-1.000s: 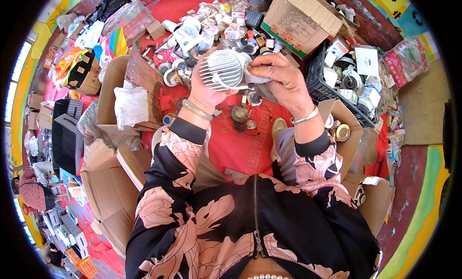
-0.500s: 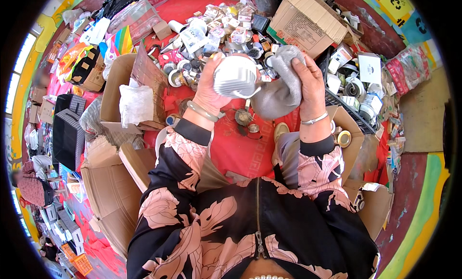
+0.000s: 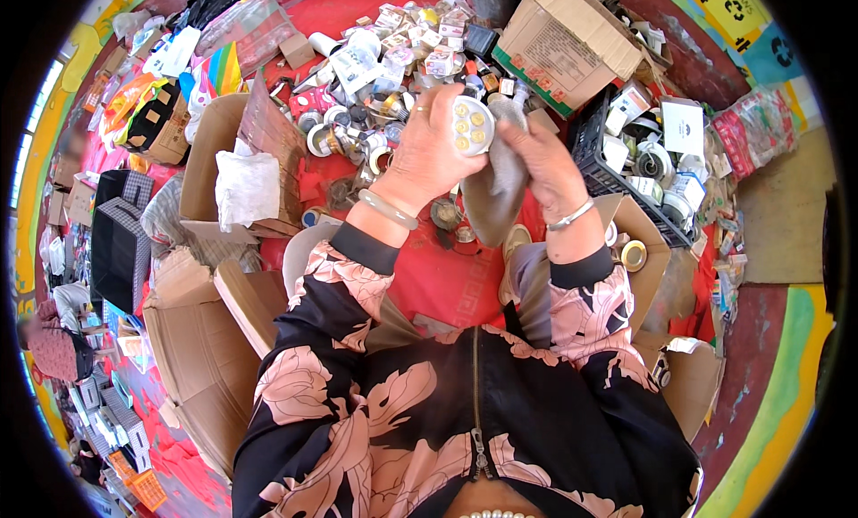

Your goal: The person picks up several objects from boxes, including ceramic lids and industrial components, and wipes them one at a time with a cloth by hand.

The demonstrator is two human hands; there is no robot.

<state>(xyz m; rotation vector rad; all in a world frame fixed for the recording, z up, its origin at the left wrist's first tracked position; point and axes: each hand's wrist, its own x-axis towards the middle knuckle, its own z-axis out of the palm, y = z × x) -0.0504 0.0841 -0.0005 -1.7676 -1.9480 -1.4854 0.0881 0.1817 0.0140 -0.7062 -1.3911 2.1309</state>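
My left hand (image 3: 431, 151) is closed around a white round LED spotlight (image 3: 474, 125). Its face with several yellow LEDs is turned up toward me. Right beside it, my right hand (image 3: 547, 165) grips a grey cloth (image 3: 492, 189) that hangs down and lies against the lamp's side. The fingertips of that hand are partly hidden behind the cloth. Beyond both hands spreads a pile of lamps and small boxes (image 3: 393, 53) on the red floor covering (image 3: 429, 286).
To the right stands a black crate (image 3: 626, 187) full of lamps and boxes, behind it a large cardboard box (image 3: 567, 49). Open cardboard boxes (image 3: 201, 339) flank me, one holding a tape roll (image 3: 634, 255). Far left, a person in a dark red top (image 3: 55, 344) is near stacked goods.
The lamp has turned from its ribbed white side to its LED face and moved slightly right. My right hand has come in closer, bringing the cloth against the lamp.
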